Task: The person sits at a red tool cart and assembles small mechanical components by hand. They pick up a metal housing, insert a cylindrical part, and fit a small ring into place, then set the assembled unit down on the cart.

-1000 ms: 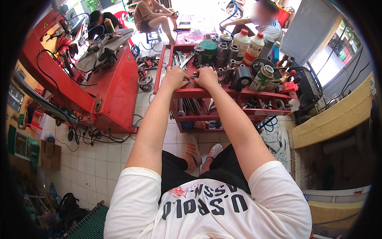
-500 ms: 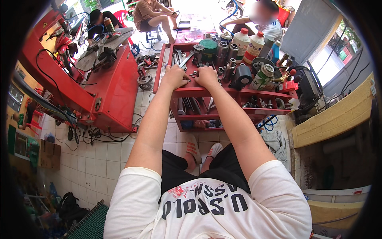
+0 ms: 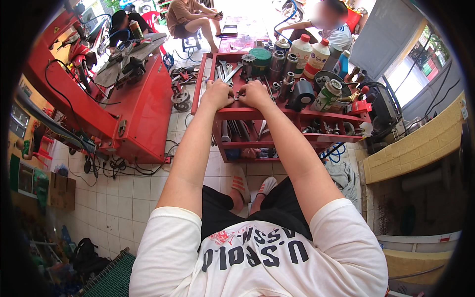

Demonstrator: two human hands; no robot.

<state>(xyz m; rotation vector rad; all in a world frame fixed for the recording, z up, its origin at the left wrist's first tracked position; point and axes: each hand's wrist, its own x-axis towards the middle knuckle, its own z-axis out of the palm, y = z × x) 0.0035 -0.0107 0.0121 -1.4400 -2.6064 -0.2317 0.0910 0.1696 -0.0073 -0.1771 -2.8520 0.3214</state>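
Note:
Both hands are over the front left part of a red tool cart's top tray (image 3: pixel 287 115). My left hand (image 3: pixel 219 95) has its fingers curled in over the tray, just in front of some wrenches (image 3: pixel 230 72). My right hand (image 3: pixel 254 94) is close beside it, thumb and fingers bent together. Small metal pieces (image 3: pixel 237 97) lie in the narrow gap between the two hands, by the right fingertips. What either hand's fingers hold, if anything, is too small and partly hidden. A green tub (image 3: pixel 260 61) stands beyond the right hand.
Right of my hands stand spray cans (image 3: pixel 327 94), red-capped bottles (image 3: pixel 300 49) and a black cylinder (image 3: pixel 300 95). A red machine (image 3: pixel 141 116) with a metal platform is at left. Two people sit beyond the cart, and another person bends behind the machine.
My right hand has shifted slightly left, bringing its fingertips nearer my left hand and the small metal pieces. The left hand stays in almost the same place.

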